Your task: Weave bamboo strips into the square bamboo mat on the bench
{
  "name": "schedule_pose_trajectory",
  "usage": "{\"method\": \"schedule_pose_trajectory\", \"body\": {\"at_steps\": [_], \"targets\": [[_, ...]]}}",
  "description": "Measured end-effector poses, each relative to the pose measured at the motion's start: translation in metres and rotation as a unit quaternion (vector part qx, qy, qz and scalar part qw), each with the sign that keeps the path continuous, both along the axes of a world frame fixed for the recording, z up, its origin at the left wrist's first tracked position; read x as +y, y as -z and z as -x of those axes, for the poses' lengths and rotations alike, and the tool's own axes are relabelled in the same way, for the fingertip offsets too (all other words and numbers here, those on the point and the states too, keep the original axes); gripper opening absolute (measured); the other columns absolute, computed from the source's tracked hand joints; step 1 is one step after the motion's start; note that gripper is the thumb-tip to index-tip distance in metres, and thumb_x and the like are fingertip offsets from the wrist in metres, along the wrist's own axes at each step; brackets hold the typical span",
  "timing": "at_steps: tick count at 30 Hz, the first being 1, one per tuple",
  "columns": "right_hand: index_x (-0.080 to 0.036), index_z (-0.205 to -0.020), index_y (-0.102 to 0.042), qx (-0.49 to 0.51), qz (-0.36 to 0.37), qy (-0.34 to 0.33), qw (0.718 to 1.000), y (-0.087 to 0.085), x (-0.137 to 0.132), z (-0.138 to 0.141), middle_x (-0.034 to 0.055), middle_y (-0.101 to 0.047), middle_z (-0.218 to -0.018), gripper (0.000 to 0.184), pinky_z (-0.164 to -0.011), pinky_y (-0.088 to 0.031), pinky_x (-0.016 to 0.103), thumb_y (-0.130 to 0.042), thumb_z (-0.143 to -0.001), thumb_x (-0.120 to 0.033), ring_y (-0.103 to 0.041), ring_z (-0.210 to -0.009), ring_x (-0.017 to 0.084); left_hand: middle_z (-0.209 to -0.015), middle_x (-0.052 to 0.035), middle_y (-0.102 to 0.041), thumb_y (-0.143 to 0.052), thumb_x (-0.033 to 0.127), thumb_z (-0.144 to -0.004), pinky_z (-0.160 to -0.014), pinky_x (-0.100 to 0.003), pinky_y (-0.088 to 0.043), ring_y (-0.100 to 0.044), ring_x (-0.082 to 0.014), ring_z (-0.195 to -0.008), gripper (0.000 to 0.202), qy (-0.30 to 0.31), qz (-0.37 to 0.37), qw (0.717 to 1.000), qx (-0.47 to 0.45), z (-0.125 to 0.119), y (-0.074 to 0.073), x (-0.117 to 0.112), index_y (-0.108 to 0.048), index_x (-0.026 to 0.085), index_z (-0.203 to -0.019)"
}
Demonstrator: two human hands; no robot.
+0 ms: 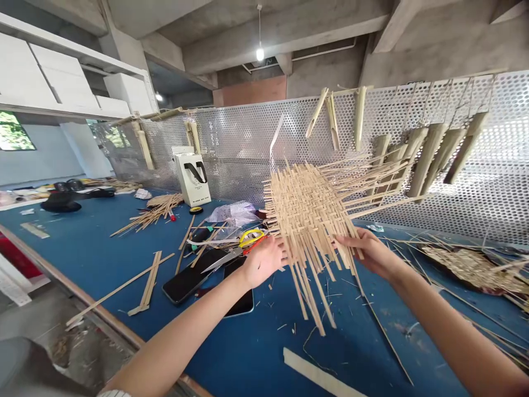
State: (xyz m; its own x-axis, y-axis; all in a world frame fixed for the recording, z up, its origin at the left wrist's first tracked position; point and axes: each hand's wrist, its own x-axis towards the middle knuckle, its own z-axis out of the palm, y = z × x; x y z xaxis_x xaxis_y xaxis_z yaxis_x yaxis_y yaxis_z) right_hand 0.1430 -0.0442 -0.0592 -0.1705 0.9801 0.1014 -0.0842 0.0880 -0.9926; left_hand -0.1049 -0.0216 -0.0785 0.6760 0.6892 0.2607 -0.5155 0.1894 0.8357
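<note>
A woven bamboo mat [308,201] is held up above the blue table, its loose strips fanning out to the right and hanging down at the front. My left hand [266,260] grips its lower left edge, the fingertips partly hidden behind the strips. On the lower right, my right hand [367,251] pinches the hanging strips between thumb and fingers. One long thin strip [386,336] trails from near that hand down to the table. Scissors [248,242] with yellow and red handles lie just left of my left hand, over a black phone [192,275].
Another dark phone [242,298] lies under my left forearm. Loose bamboo strips [151,281], a bundle of strips [155,212] and a white box [191,176] stand leftward. At right is another woven piece [475,267]. Behind rises a perforated metal panel [248,138] with bamboo tubes.
</note>
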Motion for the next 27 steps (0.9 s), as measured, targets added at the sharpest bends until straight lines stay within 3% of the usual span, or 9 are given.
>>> {"method": "schedule_pose_trajectory", "body": {"at_steps": [4, 9, 16, 23, 27], "targets": [[-0.018, -0.066, -0.065, -0.014, 0.007, -0.013, 1.000, -0.002, 0.002, -0.028, -0.0005, -0.063, -0.061, 0.020, -0.052, -0.040, 0.025, -0.076, -0.061, -0.034, -0.055, -0.051, 0.013, -0.103, -0.0109, -0.064, -0.048, 0.052, -0.078, -0.087, -0.034, -0.044, -0.058, -0.0230, -0.100, 0.045, -0.025, 0.084, 0.995, -0.057, 0.008, -0.007, 0.010, -0.060, 0.013, -0.097], [-0.019, -0.061, -0.065, -0.076, -0.022, -0.037, 0.996, -0.009, -0.002, -0.040, -0.0001, -0.061, -0.059, 0.021, -0.053, -0.039, 0.026, -0.075, -0.060, -0.037, -0.053, -0.052, 0.014, -0.092, -0.0078, -0.066, -0.049, 0.044, -0.081, -0.078, -0.031, -0.049, -0.062, -0.0192, -0.084, 0.038, -0.060, 0.118, 0.987, -0.090, 0.018, -0.007, 0.019, -0.059, 0.013, -0.100], [-0.018, -0.066, -0.065, -0.144, -0.044, -0.051, 0.987, -0.025, -0.010, -0.039, 0.0027, -0.063, -0.066, 0.021, -0.059, -0.042, 0.028, -0.072, -0.064, -0.038, -0.057, -0.062, 0.018, -0.085, -0.0045, -0.067, -0.054, 0.029, -0.077, -0.063, -0.028, -0.051, -0.063, -0.0163, -0.070, 0.026, -0.105, 0.079, 0.990, -0.057, 0.019, -0.007, 0.017, -0.059, 0.014, -0.098], [-0.018, -0.073, -0.065, -0.169, -0.035, -0.033, 0.984, -0.030, -0.012, -0.045, 0.0030, -0.065, -0.075, 0.026, -0.066, -0.047, 0.028, -0.073, -0.065, -0.041, -0.059, -0.069, 0.019, -0.076, -0.0069, -0.068, -0.057, 0.027, -0.069, -0.064, -0.028, -0.052, -0.063, -0.0182, -0.069, 0.028, -0.023, 0.045, 0.998, -0.024, 0.020, -0.009, 0.014, -0.063, 0.009, -0.090], [-0.018, -0.083, -0.067, -0.177, -0.067, -0.011, 0.982, -0.027, -0.008, -0.045, 0.0028, -0.066, -0.083, 0.031, -0.074, -0.047, 0.030, -0.075, -0.061, -0.039, -0.060, -0.080, 0.021, -0.074, -0.0060, -0.067, -0.064, 0.023, -0.068, -0.061, -0.028, -0.052, -0.063, -0.0165, -0.065, 0.020, -0.077, 0.047, 0.995, 0.042, 0.015, 0.002, 0.019, -0.064, 0.010, -0.083]]}}
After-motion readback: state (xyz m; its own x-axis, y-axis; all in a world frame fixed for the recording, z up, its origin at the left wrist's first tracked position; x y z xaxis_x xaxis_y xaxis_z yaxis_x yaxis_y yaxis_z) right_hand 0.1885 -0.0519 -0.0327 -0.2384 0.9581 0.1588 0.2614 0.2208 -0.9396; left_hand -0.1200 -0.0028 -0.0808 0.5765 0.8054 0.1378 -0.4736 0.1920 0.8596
